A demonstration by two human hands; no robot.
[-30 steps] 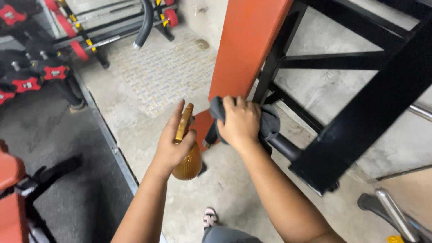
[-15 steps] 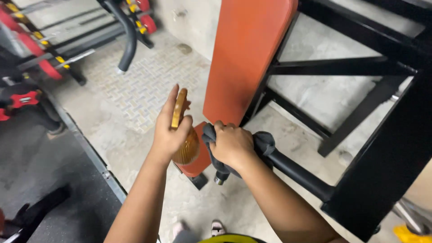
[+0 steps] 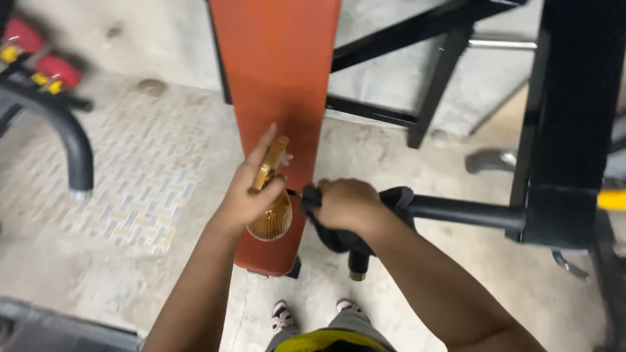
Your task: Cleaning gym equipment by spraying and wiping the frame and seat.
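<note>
My left hand (image 3: 246, 193) grips an amber spray bottle (image 3: 270, 218) with a gold trigger head, held over the near end of a long orange padded bench (image 3: 277, 78). My right hand (image 3: 343, 203) is closed on a dark grey cloth (image 3: 339, 238) wrapped around the end of a black padded bar (image 3: 456, 211) that juts out from a black steel frame (image 3: 570, 111) on the right. The two hands are close together, just right of the bench's near end.
Concrete floor with a patterned tile patch (image 3: 130, 176) at left. A curved black bar (image 3: 68, 140) and red and yellow gym gear (image 3: 36, 65) lie far left. Black frame braces (image 3: 404, 78) stand behind the bench. My shoes (image 3: 283, 316) show at bottom.
The view has swung so the bench now runs straight up the frame. Both hands stay on the bottle and the cloth, with the cloth still on the bar's end.
</note>
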